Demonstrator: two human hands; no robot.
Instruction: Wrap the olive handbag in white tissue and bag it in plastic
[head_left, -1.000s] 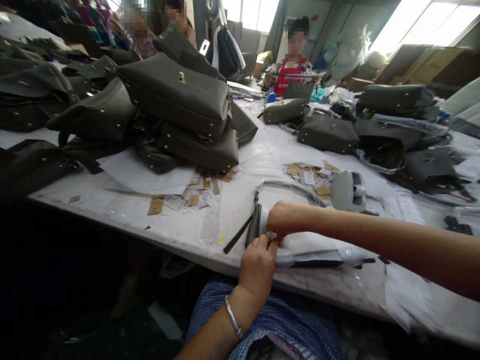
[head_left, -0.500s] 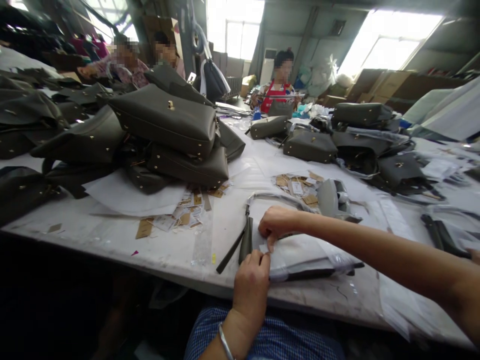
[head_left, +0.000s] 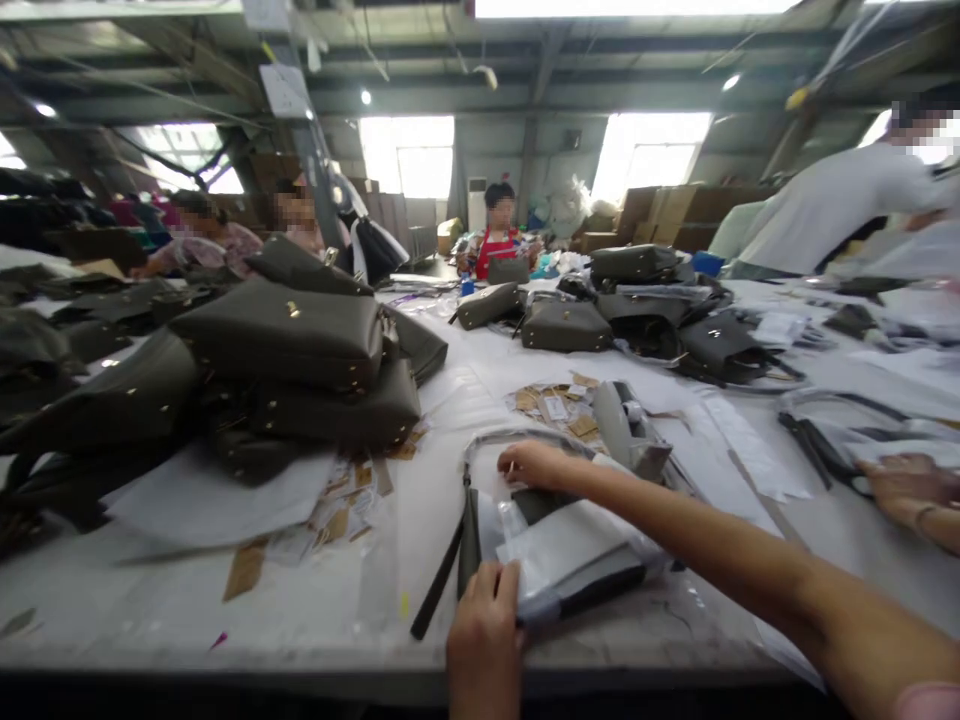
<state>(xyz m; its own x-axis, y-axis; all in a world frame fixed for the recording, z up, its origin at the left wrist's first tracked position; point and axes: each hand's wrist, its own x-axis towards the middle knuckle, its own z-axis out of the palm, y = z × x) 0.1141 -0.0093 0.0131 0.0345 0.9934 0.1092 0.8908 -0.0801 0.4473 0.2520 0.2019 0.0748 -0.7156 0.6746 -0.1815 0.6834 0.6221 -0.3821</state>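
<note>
A dark handbag [head_left: 604, 590], partly covered with white paper [head_left: 570, 550] and clear plastic, lies on the table in front of me. My left hand [head_left: 486, 610] grips its near left corner, with the fingers bent over the edge. Above the bag's far left part is my right hand [head_left: 536, 467], its fingers curled together; a small pale bit shows at the fingertips, too blurred to name. The wrapped handle [head_left: 517, 437] arches behind this hand. Beside my left hand a dark strap [head_left: 439, 580] hangs off the bag's left side.
Dark handbags [head_left: 277, 330] are piled at left, more [head_left: 566, 325] at the back. Paper tags [head_left: 345, 510] lie scattered near a tape dispenser [head_left: 630, 425]. At right, a co-worker's hand [head_left: 911, 490] rests on another wrapped bag. Other people stand or sit around the table.
The camera view has tilted up. My right hand has lifted away from my left hand, toward the handle. The left hand stays on the bag's corner. A co-worker's hand now shows at right.
</note>
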